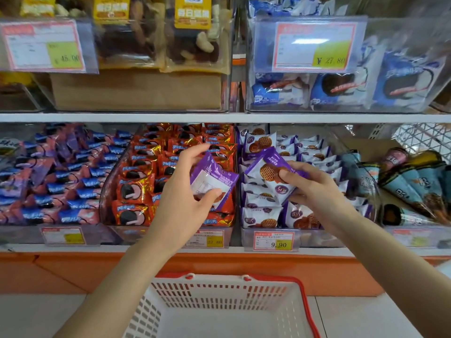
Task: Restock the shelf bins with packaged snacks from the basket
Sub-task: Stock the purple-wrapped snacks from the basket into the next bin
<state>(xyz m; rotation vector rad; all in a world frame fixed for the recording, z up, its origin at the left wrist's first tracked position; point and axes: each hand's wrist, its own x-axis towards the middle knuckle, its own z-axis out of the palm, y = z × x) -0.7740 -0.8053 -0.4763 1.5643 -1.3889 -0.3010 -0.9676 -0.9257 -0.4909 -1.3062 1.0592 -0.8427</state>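
Observation:
My left hand [186, 186] grips a purple-and-white snack packet [211, 181], back side facing me, in front of the red-packet bin [170, 172]. My right hand [314, 189] grips a second purple-and-white waffle packet [268, 167] over the clear bin of matching purple packets [275, 234], the one with the 9.90 price tag. A white basket with a red rim [302, 303] sits on the floor below my arms; the part of its inside that I can see holds nothing.
The lower shelf also holds a bin of blue-and-pink packets [56, 176] at the left and a bin of cone snacks [412, 181] at the right. The upper shelf carries nut-mix bags [136, 37] and blue biscuit packs [341, 89]. An orange base panel [219, 264] runs under the shelf.

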